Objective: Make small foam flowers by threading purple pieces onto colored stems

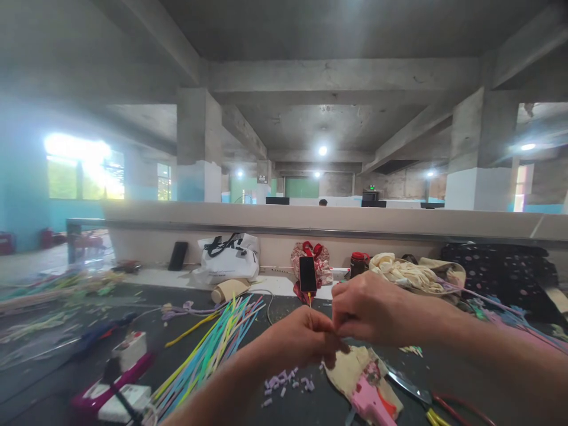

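Low in the middle of the frame the two hands meet above the dark table (53, 378); the left hand (302, 340) is curled, its fingertips pressed together at the point where they touch the right hand (373, 307), whose fingers are likewise bunched into a pinch; what they pinch between them is too small and hidden to tell; just below the hands, at the lower centre, lie small lilac tube pieces (286, 381) scattered on the table, and to their right a pink glue gun (370, 399) rests on a cream cloth (348, 370); scissors (426, 402) with red and yellow handles lie at the lower right; a fan of coloured straws (213, 349) spreads across the lower left centre, with a white and magenta power strip (119, 384) in the lower left corner; behind the hands, mid-frame, a phone (307, 274) stands upright against a red patterned bag (317, 260), a white bag (228, 257) to its left, a red-lidded jar (358, 264) and a bundle of cream fabric (408, 272) to its right
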Motion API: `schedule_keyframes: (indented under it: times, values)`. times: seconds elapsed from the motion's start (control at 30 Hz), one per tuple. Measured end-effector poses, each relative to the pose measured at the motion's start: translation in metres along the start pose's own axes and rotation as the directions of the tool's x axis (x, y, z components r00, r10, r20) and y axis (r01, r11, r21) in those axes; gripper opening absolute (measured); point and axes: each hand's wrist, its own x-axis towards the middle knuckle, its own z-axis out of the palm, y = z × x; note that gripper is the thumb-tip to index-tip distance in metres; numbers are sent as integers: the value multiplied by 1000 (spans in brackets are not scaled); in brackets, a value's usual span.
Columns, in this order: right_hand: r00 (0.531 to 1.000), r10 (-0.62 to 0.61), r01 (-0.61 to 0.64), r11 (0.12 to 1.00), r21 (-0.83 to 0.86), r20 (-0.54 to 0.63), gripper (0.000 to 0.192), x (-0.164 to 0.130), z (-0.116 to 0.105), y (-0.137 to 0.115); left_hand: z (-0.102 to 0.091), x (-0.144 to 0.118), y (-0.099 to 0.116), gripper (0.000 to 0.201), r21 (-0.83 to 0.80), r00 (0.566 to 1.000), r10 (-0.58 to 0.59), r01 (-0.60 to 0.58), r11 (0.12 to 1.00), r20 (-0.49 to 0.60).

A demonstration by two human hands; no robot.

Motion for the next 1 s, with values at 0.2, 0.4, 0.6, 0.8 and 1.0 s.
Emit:
schedule_keyframes:
  times: [0.2, 0.4, 0.6, 0.8, 1.0]
  values:
    - [976, -84, -17, 890, -456, -201, 12, -12, 21, -13, -8, 4, -9, 21, -161, 988, 50, -74, 984, -146]
    - [873, -259, -81, 759, -646, -414, 10, -19, 46, -13, -8, 4, -5, 18, -312, 959, 91, -176, 934, -268]
    - [844, -190, -159, 803, -574, -501, 13, -18, 59, -6, -2, 10, -7, 14, -408, 929, 54, -213, 888, -367]
    - [764, 299, -199, 952, 232, -572, 12, -15, 62, 5, 2, 5, -4, 13, -423, 901, 84, -280, 862, -425]
    - [886, 394, -170, 766, 621, -244, 13, -12, 46, 15, -7, -4, -1, 19, -245, 947, 157, -229, 942, -280]
